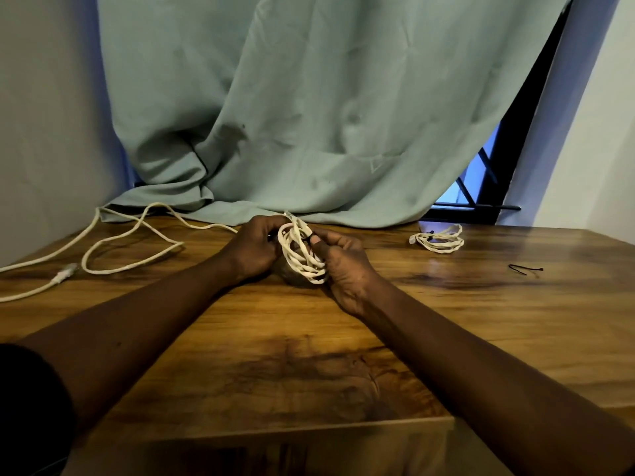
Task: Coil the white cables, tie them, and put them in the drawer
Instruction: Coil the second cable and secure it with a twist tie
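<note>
Both forearms [144, 324] cross the wooden table [309, 355] from six o'clock, and at centre I see the left hand [256, 247] and right hand [343, 266] gripping a coiled white cable [302, 255] upright between them, a black tie [311, 239] at the right fingertips. At nine o'clock a loose white cable [130, 235] sprawls on the table; a tied coil [439, 238] lies at two o'clock, a spare black tie [525, 269] at three.

- Wooden table [309, 355] with dark grain streaks is filling the near and middle ground, its glossy top catching a pale sheen toward the right.
- Pale green curtain [309, 97] is hanging across the far side, its hem bunching on the table's far edge.
- Window [477, 176] is showing at far right, dark bars crossing blue light.
- Left wall [44, 115] and right wall [591, 149] are standing plain, a blue glow edging the curtain.
</note>
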